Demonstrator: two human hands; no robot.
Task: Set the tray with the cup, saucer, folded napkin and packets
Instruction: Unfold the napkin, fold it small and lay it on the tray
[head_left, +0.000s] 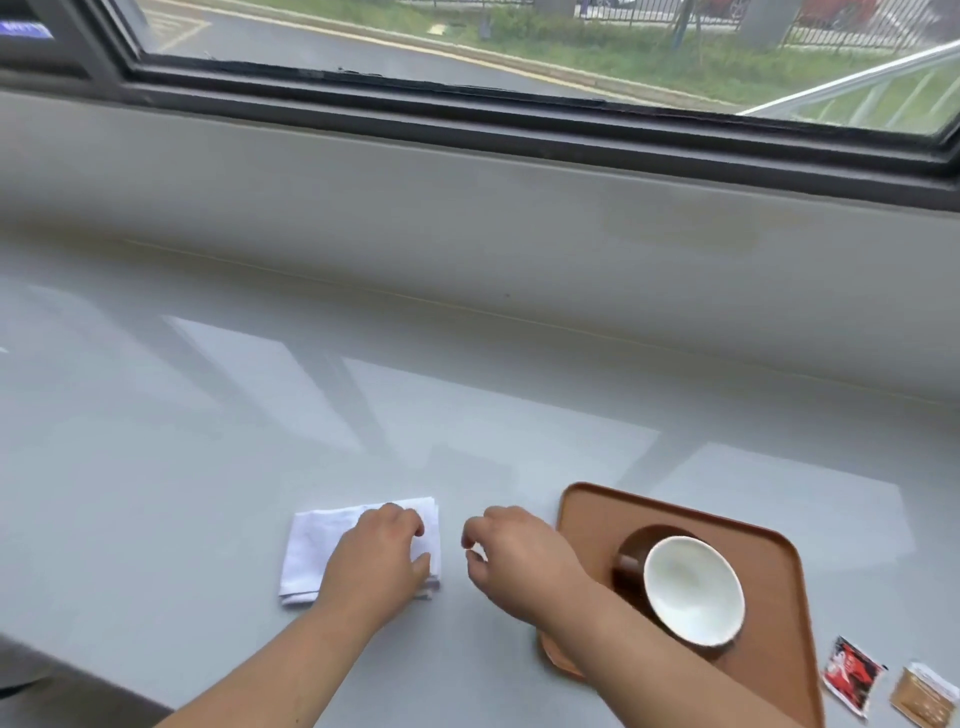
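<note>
A brown tray (592, 512) lies at the lower right of the grey counter. On it stands a brown cup with a white inside (693, 590), resting on a brown saucer (631, 545). A folded white napkin (311, 545) lies on the counter left of the tray. My left hand (382, 553) presses flat on the napkin's right half. My right hand (511, 556) hovers between napkin and tray with curled, parted fingers and holds nothing; its forearm crosses the tray's near left corner. A red packet (852, 675) and a tan packet (924, 696) lie on the counter right of the tray.
The glossy grey counter (260, 405) runs back to a low pale ledge (467, 218) under a dark-framed window (519, 119). The counter's front edge cuts across the lower left corner.
</note>
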